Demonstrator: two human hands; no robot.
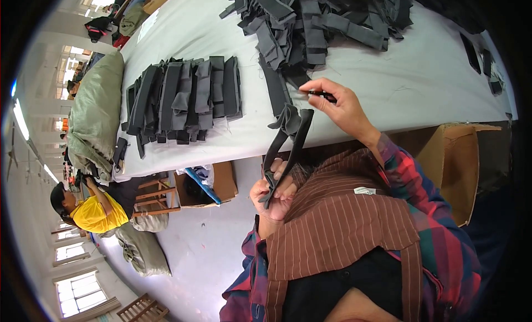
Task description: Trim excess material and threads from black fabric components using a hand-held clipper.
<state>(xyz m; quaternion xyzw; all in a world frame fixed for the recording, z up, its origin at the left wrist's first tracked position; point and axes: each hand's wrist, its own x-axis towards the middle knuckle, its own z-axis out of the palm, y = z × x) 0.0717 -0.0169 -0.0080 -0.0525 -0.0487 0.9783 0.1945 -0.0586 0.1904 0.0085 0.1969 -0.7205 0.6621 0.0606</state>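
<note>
My left hand (259, 192) is closed around the lower end of a dark grey fabric strip (299, 138), just off the table's near edge. The strip is folded into a loop, and its upper part reaches up over the edge. Above and right of it, my right hand (350, 112) pinches a small black tool (321, 95), perhaps thread snips; the fingers cover most of it. Another grey strip (273, 86) lies on the table beside the loop, running up to a large loose heap of dark grey strips (316, 31) at the far side.
Stacked grey strips (185, 97) lie in a row on the white-covered table (382, 92), left of my hands. A full green sack (95, 108) stands at its left end. Cardboard boxes (451, 172) are below the table's near edge. A person in yellow (102, 212) is at the left.
</note>
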